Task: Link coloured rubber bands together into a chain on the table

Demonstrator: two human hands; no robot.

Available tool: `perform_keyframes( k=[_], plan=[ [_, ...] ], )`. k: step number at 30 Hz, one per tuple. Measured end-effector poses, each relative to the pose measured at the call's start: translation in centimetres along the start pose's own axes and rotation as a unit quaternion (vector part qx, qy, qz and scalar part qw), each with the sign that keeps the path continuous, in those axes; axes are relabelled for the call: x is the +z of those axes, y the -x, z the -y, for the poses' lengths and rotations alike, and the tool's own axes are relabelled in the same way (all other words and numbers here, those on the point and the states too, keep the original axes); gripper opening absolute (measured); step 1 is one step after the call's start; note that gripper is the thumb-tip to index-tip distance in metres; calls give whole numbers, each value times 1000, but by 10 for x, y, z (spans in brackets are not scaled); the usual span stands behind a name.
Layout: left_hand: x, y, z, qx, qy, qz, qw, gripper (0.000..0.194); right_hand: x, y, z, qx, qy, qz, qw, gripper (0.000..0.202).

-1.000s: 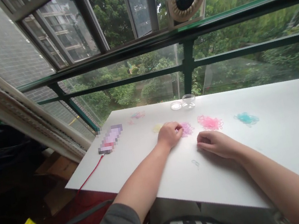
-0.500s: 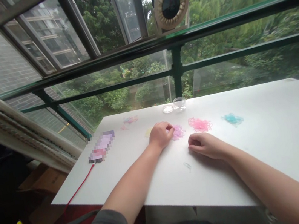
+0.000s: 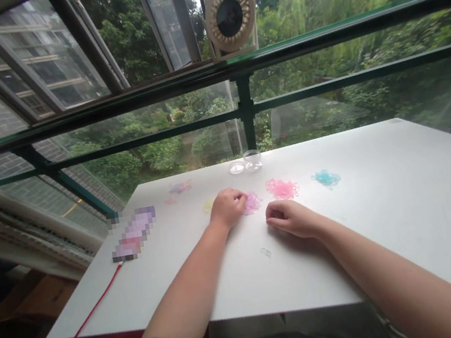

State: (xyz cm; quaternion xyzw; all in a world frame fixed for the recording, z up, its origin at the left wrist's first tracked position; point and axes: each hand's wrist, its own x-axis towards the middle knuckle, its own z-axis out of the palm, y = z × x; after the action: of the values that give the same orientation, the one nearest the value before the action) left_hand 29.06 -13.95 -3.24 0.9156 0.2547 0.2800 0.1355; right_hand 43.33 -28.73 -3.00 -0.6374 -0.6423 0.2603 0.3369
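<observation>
My left hand (image 3: 227,209) is at the left edge of a heap of purple rubber bands (image 3: 252,203), thumb and forefinger pinched together at the bands. What lies between the fingertips is too small to make out. Curled closed, my right hand (image 3: 292,219) rests on the white table just below a heap of pink rubber bands (image 3: 282,187); its fingertips are hidden. Yellow bands (image 3: 208,206) show partly behind my left hand. Teal bands (image 3: 326,177) form a heap on the right. A few pale greenish bands (image 3: 266,253) lie nearer to me, between my forearms.
A small heap of mixed bands (image 3: 179,187) lies at the back left. A clear round container (image 3: 252,161) stands beside its clear lid (image 3: 236,168) at the table's back edge. On the left, a pixelated phone-like object (image 3: 135,234) has a red cable (image 3: 96,303). A round fan (image 3: 230,15) stands on the railing.
The whole view has shifted, so the table and both hands appear further left. Against the table, the two hands stay in nearly the same places and keep their closed shapes.
</observation>
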Motion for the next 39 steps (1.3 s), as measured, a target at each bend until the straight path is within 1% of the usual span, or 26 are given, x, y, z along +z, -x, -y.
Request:
perform_keyframes(
  k=[3, 5, 6, 8, 10, 12, 14, 16, 19, 21, 22, 23, 24, 26, 28, 29, 31, 33, 39],
  plan=[
    [-8, 1, -1, -2, 29, -21, 999, 22, 1, -1, -2, -4, -43, -26, 999, 7],
    [-14, 4, -4, -3, 49, -37, 998, 23, 2, -3, -4, 3, -90, -38, 995, 7],
    [-16, 6, -7, -5, 59, -40, 997, 22, 3, -4, -6, 10, -121, -42, 992, 8],
    [-20, 12, -13, -10, 77, -29, 997, 21, 4, -6, -9, 24, -178, -53, 982, 10],
    [-19, 18, -19, -15, 101, -4, 995, 20, 4, -7, -10, 29, -212, -72, 974, 12],
    [-16, 22, -20, -22, 137, 13, 990, 23, 4, -8, -11, 28, -223, -90, 970, 13],
    [-11, 22, -15, -46, 184, 4, 982, 25, 4, -8, -11, 29, -227, -97, 969, 13],
    [-7, 20, -6, -97, 245, -29, 964, 25, 4, -8, -11, 32, -225, -96, 969, 14],
    [-4, 15, 8, -185, 359, -74, 912, 21, 5, -8, -13, 34, -219, -85, 971, 13],
    [-5, 14, 12, -216, 418, -88, 878, 21, 5, -8, -15, 32, -217, -73, 973, 12],
    [-6, 13, 14, -221, 430, -90, 871, 21, 5, -8, -15, 30, -217, -68, 973, 12],
    [-7, 14, 14, -219, 424, -90, 874, 22, 5, -8, -15, 30, -218, -64, 973, 12],
    [-9, 14, 15, -211, 400, -87, 887, 22, 5, -7, -16, 30, -220, -62, 973, 11],
    [-14, 16, 16, -184, 303, -67, 933, 21, 6, -7, -16, 31, -223, -60, 972, 11],
    [-20, 19, 17, -157, 178, -19, 971, 20, 6, -7, -16, 32, -224, -62, 972, 10],
    [-23, 20, 17, -147, 122, 9, 981, 19, 6, -8, -16, 32, -224, -63, 972, 10],
    [-26, 22, 16, -138, 48, 57, 988, 17, 6, -8, -16, 32, -220, -70, 972, 10],
    [-26, 23, 14, -128, 21, 75, 989, 17, 6, -8, -15, 30, -213, -77, 973, 11],
    [-21, 23, 8, -84, 72, 85, 990, 21, 5, -8, -12, 22, -194, -85, 977, 13]
  ],
)
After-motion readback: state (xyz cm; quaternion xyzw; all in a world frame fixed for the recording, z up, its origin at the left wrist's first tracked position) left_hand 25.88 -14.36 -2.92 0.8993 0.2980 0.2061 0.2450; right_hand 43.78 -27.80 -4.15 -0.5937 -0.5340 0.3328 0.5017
